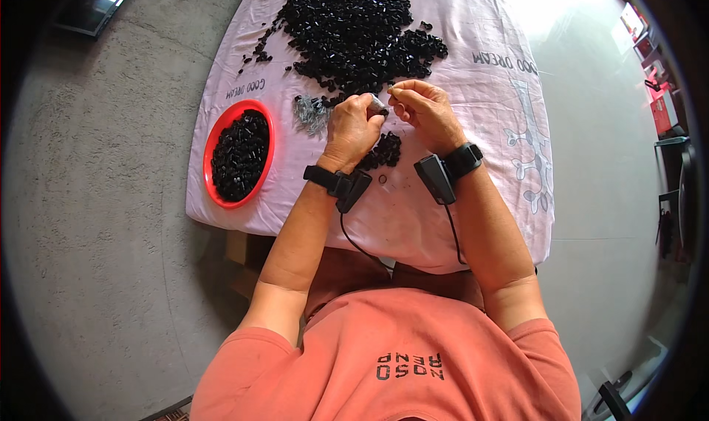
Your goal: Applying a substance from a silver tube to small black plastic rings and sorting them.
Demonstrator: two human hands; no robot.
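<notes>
My left hand point(353, 131) is closed, its thumb and fingers pinching a small black piece point(383, 112) with something greyish beside it. Close by on the right, my right hand point(430, 116) is closed in a pinch at the fingertips; what it holds is too small to make out. The two sets of fingertips nearly meet. Under and beside my left hand lies a small heap of black pieces point(385, 152). A tangle of thin grey strands point(312, 115) rests left of that hand. Nearer to me, a small ring point(382, 179) lies on the cloth.
A large pile of small black pieces point(354, 33) covers the table's far part, with strays at its left. At the left edge stands a red basin point(272, 144) filled with similar pieces. A pink printed cloth point(487, 192) covers the table. Cables hang from both wrist devices.
</notes>
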